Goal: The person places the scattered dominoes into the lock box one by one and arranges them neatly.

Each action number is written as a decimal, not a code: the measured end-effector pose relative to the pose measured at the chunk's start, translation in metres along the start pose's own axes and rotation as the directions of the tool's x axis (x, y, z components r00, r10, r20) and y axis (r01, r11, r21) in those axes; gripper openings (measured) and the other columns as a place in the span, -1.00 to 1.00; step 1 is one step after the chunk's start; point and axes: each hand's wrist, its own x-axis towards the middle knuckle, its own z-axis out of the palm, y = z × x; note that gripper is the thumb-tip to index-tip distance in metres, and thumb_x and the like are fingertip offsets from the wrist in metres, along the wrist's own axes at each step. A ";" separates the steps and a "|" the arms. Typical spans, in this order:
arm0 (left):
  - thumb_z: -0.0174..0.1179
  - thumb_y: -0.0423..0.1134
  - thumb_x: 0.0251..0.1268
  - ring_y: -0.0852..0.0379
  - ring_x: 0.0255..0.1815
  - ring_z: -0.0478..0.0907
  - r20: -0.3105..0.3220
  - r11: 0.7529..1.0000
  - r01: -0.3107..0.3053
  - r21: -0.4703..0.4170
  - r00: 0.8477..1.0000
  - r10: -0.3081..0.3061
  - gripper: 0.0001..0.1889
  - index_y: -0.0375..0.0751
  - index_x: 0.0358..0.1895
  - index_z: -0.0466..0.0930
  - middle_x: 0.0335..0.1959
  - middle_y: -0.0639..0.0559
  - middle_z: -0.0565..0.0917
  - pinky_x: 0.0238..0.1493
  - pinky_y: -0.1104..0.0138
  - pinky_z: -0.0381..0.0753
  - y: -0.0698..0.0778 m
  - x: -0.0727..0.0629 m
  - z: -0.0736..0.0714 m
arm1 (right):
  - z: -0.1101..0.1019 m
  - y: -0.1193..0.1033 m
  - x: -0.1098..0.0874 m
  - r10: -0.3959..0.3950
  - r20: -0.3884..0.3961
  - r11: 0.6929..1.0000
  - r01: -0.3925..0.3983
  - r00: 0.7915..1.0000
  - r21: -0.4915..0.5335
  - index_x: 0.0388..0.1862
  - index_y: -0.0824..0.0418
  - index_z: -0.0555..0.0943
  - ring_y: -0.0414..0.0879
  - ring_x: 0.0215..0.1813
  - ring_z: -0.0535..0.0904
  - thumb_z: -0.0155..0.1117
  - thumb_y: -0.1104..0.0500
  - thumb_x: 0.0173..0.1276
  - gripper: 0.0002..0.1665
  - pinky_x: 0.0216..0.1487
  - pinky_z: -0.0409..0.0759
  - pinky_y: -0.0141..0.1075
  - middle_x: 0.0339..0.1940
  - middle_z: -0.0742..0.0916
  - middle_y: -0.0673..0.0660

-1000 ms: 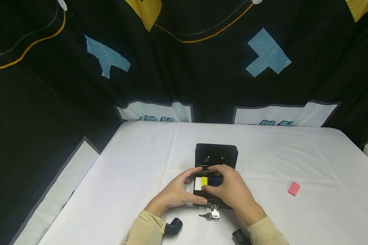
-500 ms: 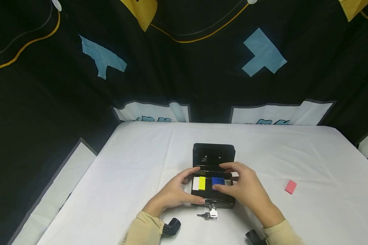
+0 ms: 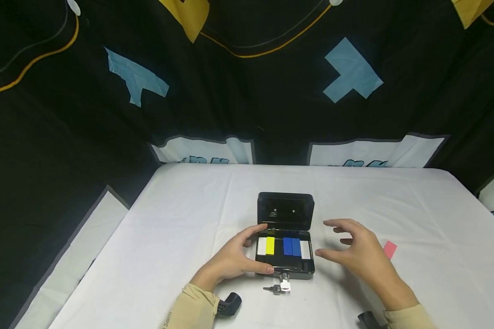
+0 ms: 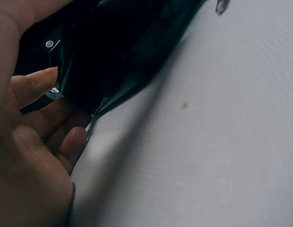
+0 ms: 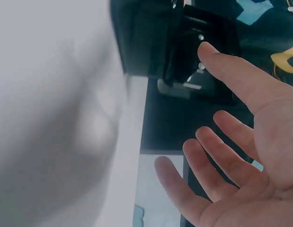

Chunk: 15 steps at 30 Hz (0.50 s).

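A black metal cash box (image 3: 278, 262) sits on the white table with its lid (image 3: 286, 211) raised. Inside lie a white block (image 3: 261, 246) and a yellow block (image 3: 270, 246) at the left; two blue blocks (image 3: 292, 246) and another white block (image 3: 305, 250) are at the right. My left hand (image 3: 235, 260) holds the box's left side, thumb along the front edge and index finger near the hinge. Keys (image 3: 281, 287) hang at the front lock. To the right of the box, my right hand (image 3: 360, 253) is apart from it, fingers spread with nothing held.
A pink block (image 3: 389, 249) lies on the table (image 3: 436, 256) right behind my right hand, partly covered by it. Black cloth (image 3: 263, 100) with yellow and blue shapes hangs beyond the table's far edge.
My right hand has drawn back from over the blocks in the box to the right, bringing the blue blocks and the right white block into full view. My left hand stays at the box.
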 end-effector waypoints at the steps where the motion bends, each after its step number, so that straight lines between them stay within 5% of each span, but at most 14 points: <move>1: 0.71 -0.02 -0.29 -0.17 0.34 0.32 0.000 1.000 0.001 0.000 1.000 -0.001 0.04 0.34 0.44 0.38 0.45 0.03 0.37 0.24 -0.23 0.33 0.000 0.000 0.000 | -0.002 0.002 -0.001 -0.002 -0.004 1.000 0.002 1.000 -0.001 0.17 0.18 0.65 0.13 0.06 0.64 0.75 0.07 -0.10 -0.21 -0.01 0.67 -0.08 0.11 0.68 0.13; 15: 0.71 -0.04 -0.28 -0.18 0.35 0.31 0.002 1.000 -0.002 -0.018 1.000 0.002 0.04 0.34 0.44 0.38 0.46 0.02 0.35 0.24 -0.24 0.32 0.000 -0.001 0.000 | -0.037 0.035 -0.010 0.072 -0.054 0.991 -0.078 0.996 -0.110 0.25 0.21 0.59 0.24 0.03 0.61 0.75 0.00 -0.10 -0.09 -0.02 0.64 0.06 0.20 0.58 0.28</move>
